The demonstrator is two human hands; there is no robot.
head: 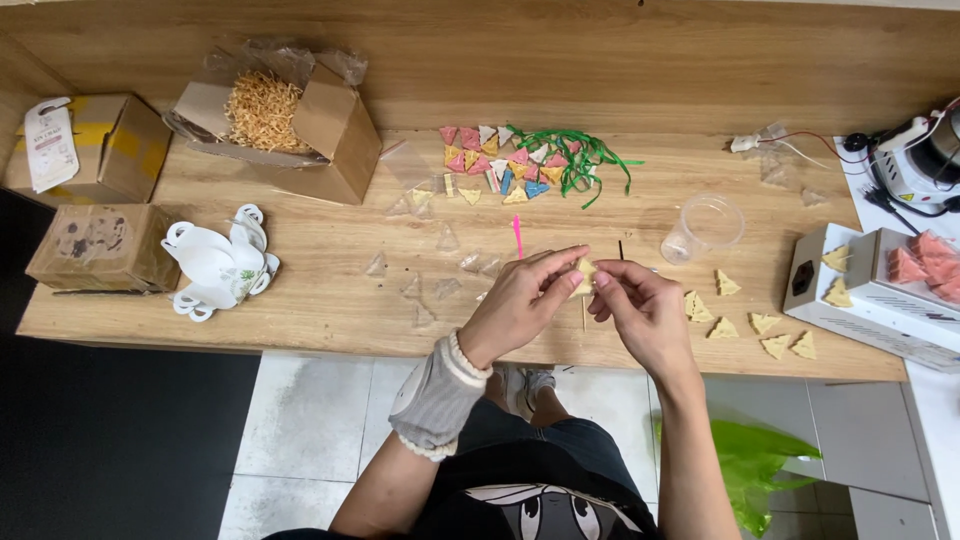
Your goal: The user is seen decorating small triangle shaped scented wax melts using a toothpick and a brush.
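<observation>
My left hand point(520, 300) and my right hand point(640, 305) meet over the front of the wooden table point(320, 250). Together their fingertips pinch a small pale-yellow triangular piece point(585, 274), and a thin stick point(584, 315) hangs just below it. Whether the stick joins the piece is hidden by my fingers. My left wrist wears a grey knitted cuff point(440, 395). Several loose yellow triangles point(760, 325) lie to the right of my right hand.
A pile of pink, yellow, blue and white triangles point(495, 160) lies beside green ribbon point(580, 160). Small clear bags point(430, 270), a pink stick point(518, 237), a clear cup point(705, 228), cardboard boxes point(290, 115), white holders point(220, 262) and a white machine point(880, 285) surround the hands.
</observation>
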